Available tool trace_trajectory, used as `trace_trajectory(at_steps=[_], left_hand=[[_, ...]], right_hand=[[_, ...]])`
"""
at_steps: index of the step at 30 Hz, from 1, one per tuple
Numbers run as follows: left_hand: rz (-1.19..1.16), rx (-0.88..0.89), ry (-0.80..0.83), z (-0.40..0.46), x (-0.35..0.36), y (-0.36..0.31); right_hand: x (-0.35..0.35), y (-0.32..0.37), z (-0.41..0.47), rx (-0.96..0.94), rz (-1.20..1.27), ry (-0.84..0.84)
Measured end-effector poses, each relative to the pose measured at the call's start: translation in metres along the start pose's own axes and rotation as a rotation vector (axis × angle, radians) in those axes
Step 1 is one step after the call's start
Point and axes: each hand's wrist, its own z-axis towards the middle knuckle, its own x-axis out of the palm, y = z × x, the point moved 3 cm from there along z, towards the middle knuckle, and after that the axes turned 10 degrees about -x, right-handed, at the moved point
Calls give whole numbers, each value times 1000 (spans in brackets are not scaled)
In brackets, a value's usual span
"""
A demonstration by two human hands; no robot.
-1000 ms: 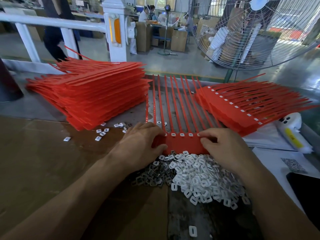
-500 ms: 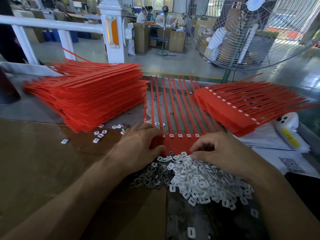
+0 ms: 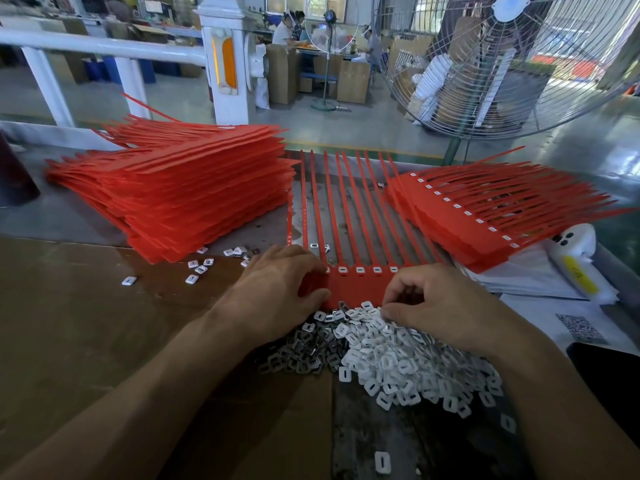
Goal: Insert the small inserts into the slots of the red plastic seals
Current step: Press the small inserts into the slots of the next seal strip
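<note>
Nearest you, one stray insert (image 3: 382, 460) lies alone on the dark bench (image 3: 398, 445), and just beyond it sits the insert pile (image 3: 398, 355), white pieces to the right and grey ones to the left. Your right hand (image 3: 446, 306) rests on the pile's far edge, fingers curled and thumb meeting fingertips; it looks as if you are pinching an insert, though the piece itself is hidden. Your left hand (image 3: 277, 289) lies on the left end of the seal strip (image 3: 360, 289), fingers bent over its far edge and thumb against its near edge, gripping it flat to the bench. That strip touches the pile's far side, four white inserts show in the slots between your hands, and its red tails run away from you. A few loose inserts (image 3: 201, 268) are scattered on the cardboard (image 3: 86, 323) to the left. Further left is a tall stack (image 3: 180, 199) of red seals, and to the right a fanned batch (image 3: 485, 216) with white inserts along its edge. Beyond the bench stand a railing (image 3: 104, 46) and a big fan (image 3: 519, 64).
</note>
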Motion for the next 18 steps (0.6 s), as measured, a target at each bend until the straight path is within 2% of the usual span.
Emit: trace_trajectory(at_steps=[12, 18], left_hand=[[-7, 11, -27, -1, -2, -2], [-131, 71, -114, -3, -8, -9]], right_hand=[[4, 6, 3, -71, 114, -209], [9, 13, 6, -119, 292, -286]])
